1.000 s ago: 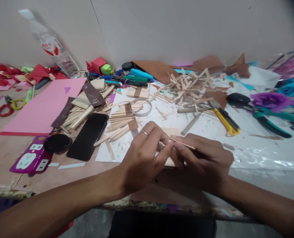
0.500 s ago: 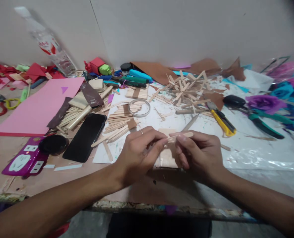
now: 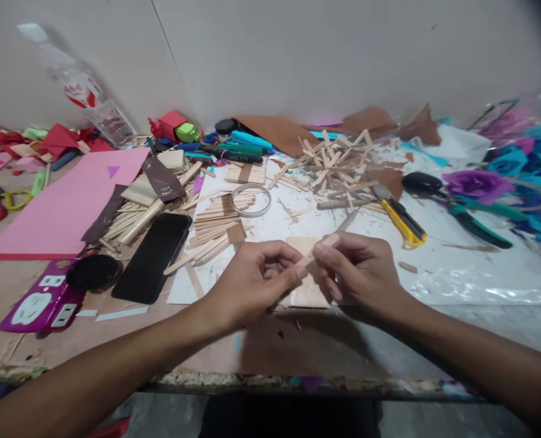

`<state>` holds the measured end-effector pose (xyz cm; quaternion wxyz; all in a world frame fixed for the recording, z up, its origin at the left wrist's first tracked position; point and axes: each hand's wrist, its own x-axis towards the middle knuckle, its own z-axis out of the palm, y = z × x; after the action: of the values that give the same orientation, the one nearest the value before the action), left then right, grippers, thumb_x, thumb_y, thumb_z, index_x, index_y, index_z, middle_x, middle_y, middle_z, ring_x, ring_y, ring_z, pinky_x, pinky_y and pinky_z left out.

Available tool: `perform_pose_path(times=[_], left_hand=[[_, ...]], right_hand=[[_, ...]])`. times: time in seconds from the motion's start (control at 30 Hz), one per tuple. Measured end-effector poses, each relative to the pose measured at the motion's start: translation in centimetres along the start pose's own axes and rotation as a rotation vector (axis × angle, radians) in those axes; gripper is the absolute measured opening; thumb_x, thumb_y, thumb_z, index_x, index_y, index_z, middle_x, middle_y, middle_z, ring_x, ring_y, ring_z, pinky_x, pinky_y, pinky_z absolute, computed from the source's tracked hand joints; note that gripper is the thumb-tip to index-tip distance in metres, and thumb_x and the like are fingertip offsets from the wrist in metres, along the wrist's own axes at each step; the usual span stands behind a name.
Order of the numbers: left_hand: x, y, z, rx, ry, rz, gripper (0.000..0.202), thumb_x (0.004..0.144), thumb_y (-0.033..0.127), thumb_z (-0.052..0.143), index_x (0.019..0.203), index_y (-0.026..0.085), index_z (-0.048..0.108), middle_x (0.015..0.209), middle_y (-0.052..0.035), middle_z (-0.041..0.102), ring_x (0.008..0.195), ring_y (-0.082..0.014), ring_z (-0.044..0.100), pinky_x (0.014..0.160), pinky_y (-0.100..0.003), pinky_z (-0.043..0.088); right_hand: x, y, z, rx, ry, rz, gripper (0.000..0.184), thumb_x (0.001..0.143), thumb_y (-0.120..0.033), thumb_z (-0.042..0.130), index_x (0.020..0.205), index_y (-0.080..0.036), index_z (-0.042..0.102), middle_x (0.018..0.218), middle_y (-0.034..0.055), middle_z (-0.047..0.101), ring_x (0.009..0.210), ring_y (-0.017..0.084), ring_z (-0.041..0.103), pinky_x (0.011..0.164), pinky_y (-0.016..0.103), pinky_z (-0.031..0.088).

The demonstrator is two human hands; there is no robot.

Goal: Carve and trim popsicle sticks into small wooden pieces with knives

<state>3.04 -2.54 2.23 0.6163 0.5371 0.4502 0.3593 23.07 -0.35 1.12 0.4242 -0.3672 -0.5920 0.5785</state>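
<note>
A pale wooden craft stick [image 3: 310,258] is pinched between both hands and tilts up toward the right. My left hand [image 3: 256,277] grips its lower end between thumb and fingers. My right hand [image 3: 361,261] closes on the upper part, so that a rounded tip shows past the thumb. Below them lies a flat wooden panel [image 3: 307,296], partly covered by the hands. A thin blade [image 3: 349,220] on the white sheet is just beyond the right fingers. To the left of the left hand are many loose craft sticks [image 3: 210,234].
Behind the hands lie a roll of tape [image 3: 251,201] and a heap of craft sticks [image 3: 338,161]. A yellow utility knife [image 3: 402,222] and green-handled pliers [image 3: 480,225] are at right. A black phone [image 3: 152,258] and purple power strip [image 3: 42,304] are at left.
The craft stick has turned from nearly level to a steeper slant, its right end higher. My fingers have shifted along it, and the whole view has moved slightly.
</note>
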Motion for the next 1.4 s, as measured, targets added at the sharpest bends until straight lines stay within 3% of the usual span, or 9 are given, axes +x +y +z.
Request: perform_pose_path(times=[0.17,0.3,0.57,0.63,0.73,0.83,0.9,1.13,1.4], left_hand=[[0.2,0.1,0.1,-0.017,0.013,-0.038,0.032,0.087,0.045,0.079,0.087,0.015,0.07,0.061,0.0021,0.059,0.048,-0.0075,0.049,0.043,-0.018,0.034],[0.2,0.1,0.3,-0.037,0.08,0.017,0.03,0.083,0.041,0.084,0.084,0.014,0.07,0.063,0.001,0.063,0.052,-0.0085,0.055,0.047,-0.019,0.043],[-0.2,-0.5,0.6,0.045,0.127,0.084,0.026,0.087,0.039,0.081,0.086,0.015,0.072,0.062,0.0014,0.064,0.047,-0.0071,0.053,0.043,-0.018,0.04],[-0.1,-0.6,0.6,0.054,0.145,0.085,0.027,0.09,0.041,0.078,0.087,0.015,0.07,0.063,0.0007,0.065,0.048,-0.0075,0.055,0.044,-0.018,0.042],[0.1,-0.9,0.7,0.081,0.203,0.085,0.028,0.092,0.041,0.075,0.087,0.015,0.068,0.063,0.0004,0.065,0.049,-0.0085,0.056,0.045,-0.018,0.043],[0.1,-1.3,0.9,0.168,0.25,0.136,0.025,0.094,0.039,0.072,0.087,0.016,0.068,0.065,0.0003,0.066,0.052,-0.0092,0.057,0.047,-0.019,0.043],[0.0,-1.4,1.0,0.259,0.257,0.205,0.022,0.096,0.037,0.069,0.089,0.016,0.07,0.07,-0.0009,0.068,0.057,-0.0104,0.06,0.053,-0.021,0.047],[-0.5,-1.1,1.4,0.569,0.303,0.48,0.014,0.098,0.025,0.064,0.089,0.017,0.071,0.077,-0.0015,0.071,0.067,-0.0124,0.064,0.064,-0.026,0.048],[-0.6,-1.4,1.6,0.593,0.321,0.533,0.01,0.098,0.021,0.064,0.091,0.017,0.069,0.078,-0.0009,0.071,0.067,-0.0108,0.063,0.062,-0.022,0.049]], right_hand=[[0.5,-0.1,-0.4,0.016,-0.076,0.032,0.024,0.095,-0.038,0.072,0.086,-0.016,0.071,0.053,-0.0043,0.059,0.04,0.008,0.052,0.041,0.02,0.04],[0.8,-1.0,-0.4,-0.039,-0.145,0.162,0.025,0.086,-0.038,0.08,0.085,-0.015,0.07,0.052,-0.0057,0.056,0.04,0.006,0.046,0.036,0.017,0.035],[0.8,-1.5,0.0,-0.103,-0.11,0.168,0.032,0.086,-0.043,0.079,0.086,-0.016,0.062,0.057,-0.0074,0.052,0.04,0.005,0.04,0.035,0.016,0.029],[0.8,-1.1,-0.1,-0.141,0.003,0.092,0.032,0.085,-0.041,0.079,0.093,-0.019,0.057,0.062,-0.0075,0.056,0.042,0.006,0.046,0.037,0.017,0.033],[0.8,-0.7,-0.5,-0.373,0.151,-0.158,0.029,0.084,-0.03,0.079,0.095,-0.021,0.054,0.063,-0.0089,0.054,0.047,0.007,0.047,0.044,0.019,0.036],[0.5,-0.8,-0.6,-0.649,0.099,-0.405,0.013,0.087,-0.022,0.074,0.088,-0.019,0.062,0.06,-0.0071,0.053,0.05,0.008,0.047,0.05,0.021,0.037],[0.4,-1.0,-0.4,-0.711,0.047,-0.495,0.004,0.089,-0.019,0.071,0.09,-0.018,0.067,0.063,-0.0052,0.057,0.053,0.008,0.049,0.053,0.022,0.039],[0.1,-1.2,0.0,-0.738,0.029,-0.452,0.009,0.095,-0.02,0.066,0.087,-0.017,0.07,0.064,-0.0036,0.058,0.056,0.009,0.051,0.056,0.023,0.038],[-0.3,-1.1,-0.1,-0.796,-0.06,-0.44,0.011,0.104,-0.025,0.055,0.097,-0.017,0.06,0.078,0.0,0.063,0.063,0.011,0.053,0.061,0.023,0.04]])
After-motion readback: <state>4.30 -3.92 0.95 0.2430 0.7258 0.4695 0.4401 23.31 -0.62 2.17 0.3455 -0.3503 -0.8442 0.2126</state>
